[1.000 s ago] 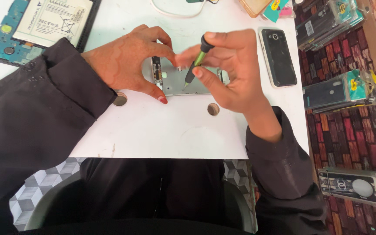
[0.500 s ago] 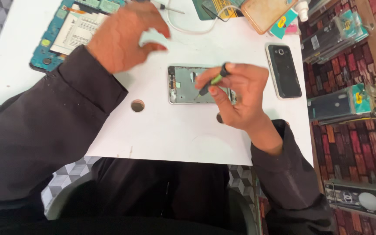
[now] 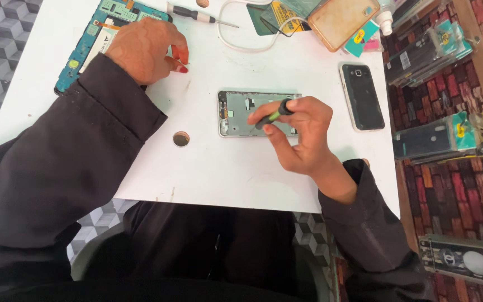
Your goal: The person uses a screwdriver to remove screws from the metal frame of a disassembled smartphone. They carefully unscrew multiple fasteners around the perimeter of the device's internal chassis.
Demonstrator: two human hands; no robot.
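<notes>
Silver-grey metal, bare and shallow: phone frame (image 3: 258, 113) flat on white table (image 3: 225, 168), near the middle, long side across, cut-outs and small recesses inside, left end busy with tiny fittings. Unheld by anything but its own weight. Right hand (image 3: 300, 137) over its right half, fingers pinched round a small screwdriver (image 3: 269, 117) with green-and-black grip, tip angled down onto the frame's inner face. Left hand (image 3: 146, 47) well apart at the far left, fingers curled loosely, tips on the table beside a teal circuit board (image 3: 93, 33), grasping nothing visible.

Likely trouble: frame sliding or pivoting under the driver's push, with no second hand steadying it; tip skating off and scoring the metal. Round hole (image 3: 181, 138) in the table just beside the frame, a possible trap for a loosened screw. Black phone (image 3: 363, 96) lying near on the right, within reach of a slip.
</notes>
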